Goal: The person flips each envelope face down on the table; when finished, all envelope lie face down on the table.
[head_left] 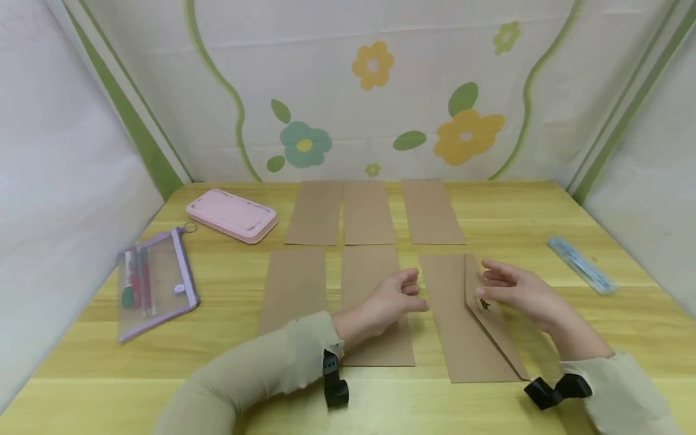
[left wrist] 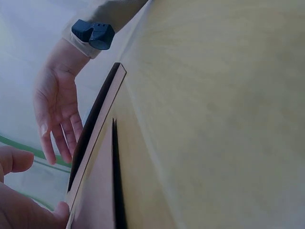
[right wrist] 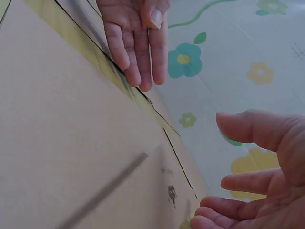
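Note:
Several brown paper envelopes lie flat in two rows on the table. At the front right, one envelope (head_left: 451,320) shows its pointed flap (head_left: 492,329), with a small black print on it. My left hand (head_left: 383,302) hovers palm inward over the middle front envelope (head_left: 375,356), its loosely bent fingers holding nothing. Above the flap side of the right envelope is my right hand (head_left: 524,296), fingers relaxed and apart from the thumb. The two hands face each other across that envelope. In the right wrist view, the fingers of the left hand (right wrist: 136,45) extend loosely.
At the left lie a pink case (head_left: 231,214) and a clear zip pouch (head_left: 157,284) with purple trim, holding pens. A slim pale blue packet (head_left: 580,264) is at the right. Behind the wooden table (head_left: 217,399) hangs a flowered white curtain (head_left: 326,72).

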A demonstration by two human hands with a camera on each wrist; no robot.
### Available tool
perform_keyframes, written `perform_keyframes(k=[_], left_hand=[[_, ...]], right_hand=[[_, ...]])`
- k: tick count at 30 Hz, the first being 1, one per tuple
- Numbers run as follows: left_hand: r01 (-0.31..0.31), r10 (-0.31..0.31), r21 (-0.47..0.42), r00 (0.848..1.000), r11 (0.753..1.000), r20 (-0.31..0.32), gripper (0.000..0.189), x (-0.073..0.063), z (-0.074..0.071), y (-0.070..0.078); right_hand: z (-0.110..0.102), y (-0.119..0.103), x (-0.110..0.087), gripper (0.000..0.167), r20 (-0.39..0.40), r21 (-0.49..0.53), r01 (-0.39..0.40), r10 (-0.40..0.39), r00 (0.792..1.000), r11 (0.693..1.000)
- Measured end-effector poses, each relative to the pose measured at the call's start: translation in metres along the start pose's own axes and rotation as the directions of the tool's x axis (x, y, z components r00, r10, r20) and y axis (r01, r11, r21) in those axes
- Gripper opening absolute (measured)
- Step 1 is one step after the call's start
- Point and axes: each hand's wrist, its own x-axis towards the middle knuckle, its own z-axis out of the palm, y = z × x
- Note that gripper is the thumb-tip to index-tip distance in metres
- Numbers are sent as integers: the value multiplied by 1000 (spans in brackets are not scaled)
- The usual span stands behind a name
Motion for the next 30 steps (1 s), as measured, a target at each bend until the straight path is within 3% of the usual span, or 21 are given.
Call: perform_keyframes(k=[7, 13, 17, 24, 30], left_hand=[[26, -26, 18, 1000, 1000, 9, 75, 7, 9, 0], [55, -55, -16, 998, 998, 29, 75, 13, 19, 4], [62, -63, -61, 998, 996, -22, 71, 16, 24, 6], [18, -39, -166, 991, 986, -126, 65, 16, 29, 5], [-36, 16, -112, 985, 993, -174, 64, 17, 28, 8]], right_hand=[[-5, 7, -3, 73, -2, -55, -25, 25, 1000, 998], [-4, 6, 0, 72, 13, -40, -36, 36, 999, 999], [-3, 5, 1, 70, -2, -36, -41, 41, 999, 999], [-2, 6, 2, 67, -5, -25, -38, 38, 999, 999], [-1, 6, 3, 64, 14, 7, -25, 25, 1000, 1000]])
